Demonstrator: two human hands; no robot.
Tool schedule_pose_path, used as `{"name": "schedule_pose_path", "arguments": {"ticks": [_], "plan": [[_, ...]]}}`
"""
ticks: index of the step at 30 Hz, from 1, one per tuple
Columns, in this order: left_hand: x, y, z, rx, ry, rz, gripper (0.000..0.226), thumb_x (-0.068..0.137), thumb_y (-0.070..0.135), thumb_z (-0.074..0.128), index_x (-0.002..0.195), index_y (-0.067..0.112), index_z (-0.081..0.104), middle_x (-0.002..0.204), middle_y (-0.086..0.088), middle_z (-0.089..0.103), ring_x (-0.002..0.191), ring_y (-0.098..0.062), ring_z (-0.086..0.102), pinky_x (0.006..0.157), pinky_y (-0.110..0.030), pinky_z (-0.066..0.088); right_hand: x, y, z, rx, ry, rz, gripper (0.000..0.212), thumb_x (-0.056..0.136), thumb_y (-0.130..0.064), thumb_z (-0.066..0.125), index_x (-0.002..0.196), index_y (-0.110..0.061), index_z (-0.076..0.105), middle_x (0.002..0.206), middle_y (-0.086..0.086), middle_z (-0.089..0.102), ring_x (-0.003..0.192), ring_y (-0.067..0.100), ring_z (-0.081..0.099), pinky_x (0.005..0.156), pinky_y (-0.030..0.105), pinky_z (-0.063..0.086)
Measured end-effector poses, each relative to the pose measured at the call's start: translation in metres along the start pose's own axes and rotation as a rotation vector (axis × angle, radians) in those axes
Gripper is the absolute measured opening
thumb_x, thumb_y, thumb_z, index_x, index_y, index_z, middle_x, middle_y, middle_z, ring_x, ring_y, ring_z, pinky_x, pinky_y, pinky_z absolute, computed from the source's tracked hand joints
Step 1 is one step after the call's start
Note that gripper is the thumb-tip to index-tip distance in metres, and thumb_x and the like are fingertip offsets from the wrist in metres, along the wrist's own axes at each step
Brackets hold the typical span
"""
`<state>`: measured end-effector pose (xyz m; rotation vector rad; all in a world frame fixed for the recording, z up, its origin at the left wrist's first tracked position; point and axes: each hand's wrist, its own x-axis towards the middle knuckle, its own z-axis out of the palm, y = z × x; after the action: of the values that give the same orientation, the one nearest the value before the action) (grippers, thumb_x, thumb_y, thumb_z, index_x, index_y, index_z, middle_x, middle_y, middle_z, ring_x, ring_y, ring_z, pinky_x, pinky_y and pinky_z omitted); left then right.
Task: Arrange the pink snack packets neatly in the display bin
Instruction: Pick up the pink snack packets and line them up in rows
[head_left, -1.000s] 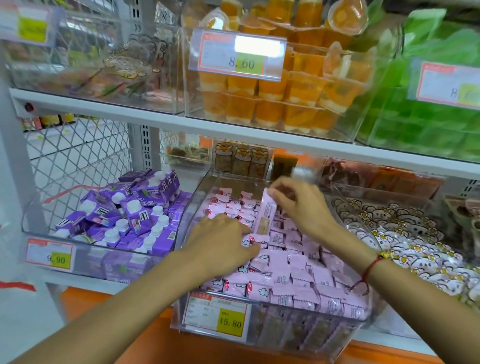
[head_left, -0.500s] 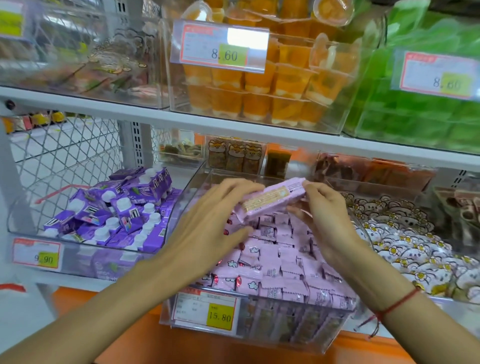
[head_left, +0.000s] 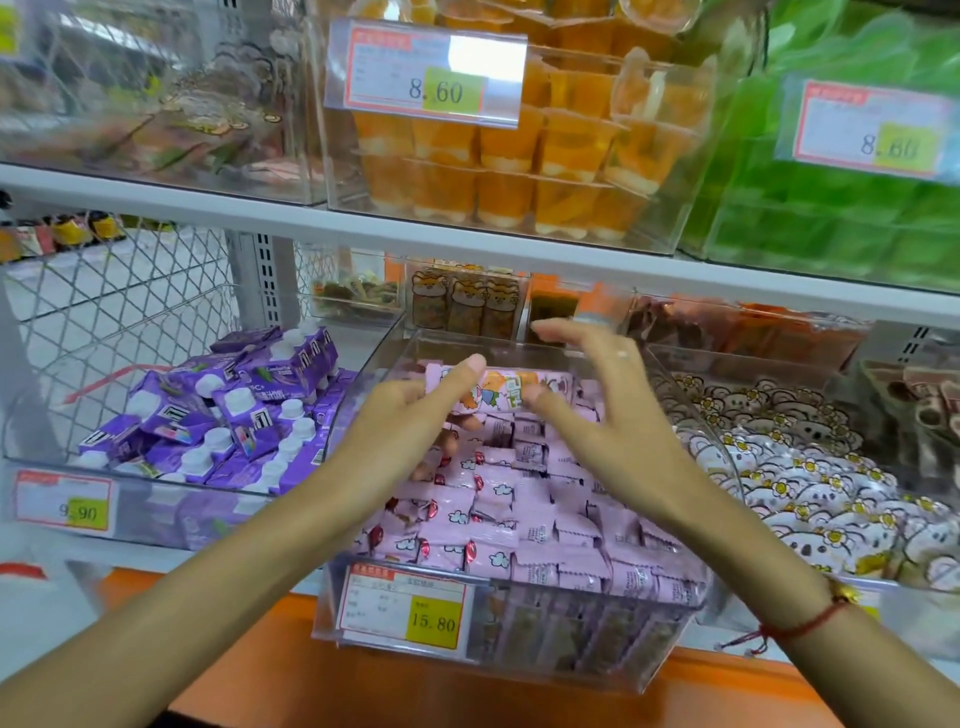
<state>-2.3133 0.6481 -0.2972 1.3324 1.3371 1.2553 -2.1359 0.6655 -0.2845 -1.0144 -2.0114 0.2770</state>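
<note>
Holding one pink snack packet with cartoon print, your left hand pinches it; your right hand stays spread, thumb touching. Clear display bin holds pink packets.

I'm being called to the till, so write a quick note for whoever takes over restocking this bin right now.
Left hand grips one pink packet above the back of the display bin. Right hand is open, thumb touching the packet's right end.
Done: front rows of pink packets lie fairly tidy.
Left: set the held packet in and straighten the looser packets behind it.
</note>
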Motion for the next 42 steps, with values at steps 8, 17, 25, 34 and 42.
{"name": "schedule_pose_path", "arguments": {"ticks": [8, 17, 25, 34, 42], "plan": [[0.001, -0.007, -0.001, 0.186, -0.025, 0.290, 0.048, 0.075, 0.068, 0.042, 0.101, 0.033, 0.064, 0.076, 0.021, 0.065, 0.066, 0.008, 0.059, 0.060, -0.010, 0.041, 0.004, 0.004, 0.009, -0.173, -0.044, -0.142, 0.037, 0.084, -0.022, 0.069, 0.118, -0.022, 0.054, 0.104, -0.017, 0.054, 0.100, 0.009, 0.048, 0.084, 0.027, 0.041], [0.008, -0.032, -0.009, 1.113, -0.247, 0.490, 0.038, 0.099, 0.045, 0.034, 0.133, 0.038, 0.050, 0.137, 0.015, 0.050, 0.126, -0.011, 0.042, 0.098, -0.030, 0.037, 0.024, 0.025, 0.028, 0.503, 0.237, 0.479, 0.047, 0.088, -0.009, 0.064, 0.112, -0.015, 0.024, 0.104, 0.013, 0.063, 0.093, 0.019, 0.066, 0.088, 0.036, 0.054], [0.012, -0.030, -0.010, 1.090, -0.267, 0.426, 0.038, 0.097, 0.049, 0.036, 0.133, 0.041, 0.047, 0.135, 0.013, 0.051, 0.124, -0.013, 0.045, 0.096, -0.034, 0.041, 0.025, 0.032, 0.026, 0.166, 0.040, 0.248, 0.037, 0.084, -0.015, 0.070, 0.106, -0.016, 0.039, 0.083, -0.006, 0.064, 0.063, 0.002, 0.062, 0.054, 0.011, 0.047], [0.013, -0.031, -0.010, 1.070, -0.311, 0.433, 0.036, 0.099, 0.043, 0.034, 0.135, 0.040, 0.043, 0.123, 0.014, 0.054, 0.107, -0.008, 0.048, 0.074, -0.025, 0.029, 0.026, 0.034, 0.023, -0.360, -0.279, 0.054, 0.023, 0.085, -0.030, 0.067, 0.105, -0.020, 0.070, 0.115, 0.000, 0.057, 0.099, 0.011, 0.050, 0.083, 0.026, 0.042], [0.015, -0.032, -0.011, 1.015, -0.316, 0.387, 0.035, 0.099, 0.041, 0.037, 0.133, 0.043, 0.044, 0.126, 0.017, 0.053, 0.115, -0.008, 0.045, 0.079, -0.026, 0.035, 0.020, 0.044, 0.027, -0.262, -0.499, 0.191, 0.036, 0.096, -0.004, 0.040, 0.122, -0.018, 0.060, 0.125, 0.000, 0.057, 0.097, 0.008, 0.048, 0.073, 0.012, 0.035]]}}
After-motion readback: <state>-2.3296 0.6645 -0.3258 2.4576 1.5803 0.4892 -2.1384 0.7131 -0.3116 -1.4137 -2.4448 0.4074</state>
